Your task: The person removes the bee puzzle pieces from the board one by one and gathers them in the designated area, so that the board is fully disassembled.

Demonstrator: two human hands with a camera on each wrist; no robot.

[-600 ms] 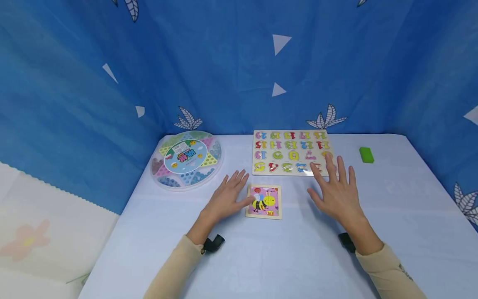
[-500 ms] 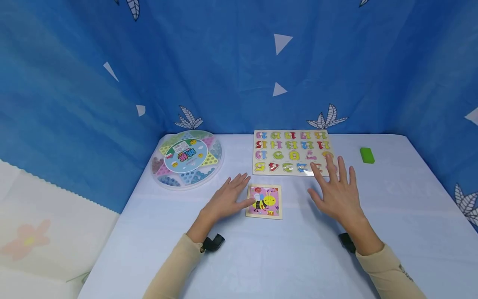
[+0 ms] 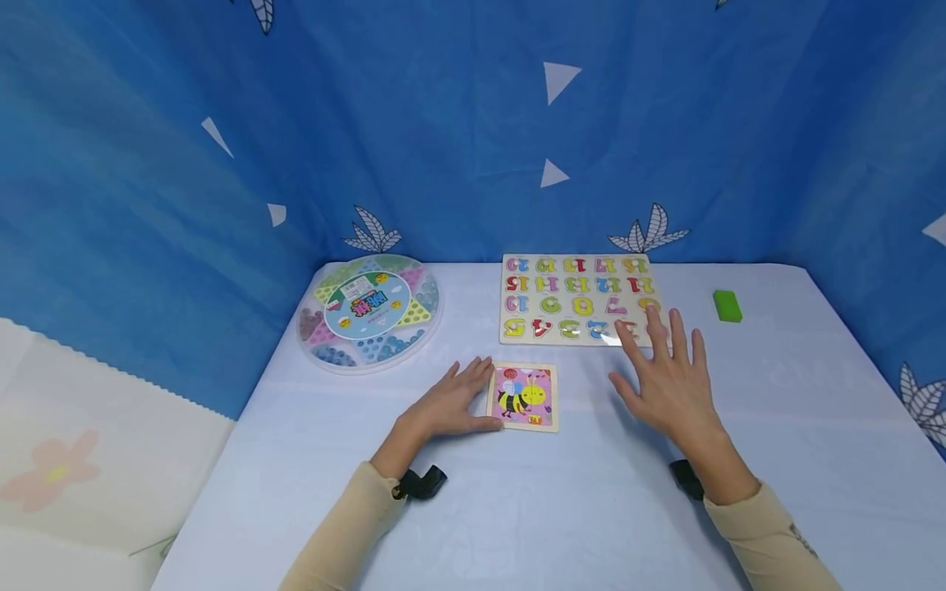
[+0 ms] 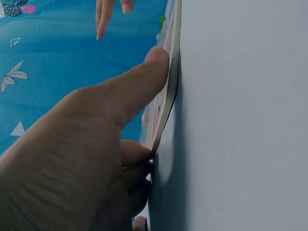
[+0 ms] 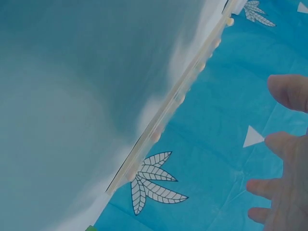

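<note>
Spread fingers [image 5: 285,145] (board [image 5: 168,102] edge-on, apart)

Curtained tabletop play area; whether in a home or elsewhere cannot be determined. A blue printed curtain [image 3: 473,123] borders the rear and sides of a white-covered worktop [image 3: 554,509]; pale flowered cloth [image 3: 89,394] appears at far left. Playthings include a bee puzzle [image 3: 523,398], number puzzle [image 3: 576,300] and round board game [image 3: 367,312].

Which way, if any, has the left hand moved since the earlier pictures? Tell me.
Yes: the left hand has moved down in the head view. Against the bee puzzle, its thumb went from midway along the left side to the lower left corner.
</note>
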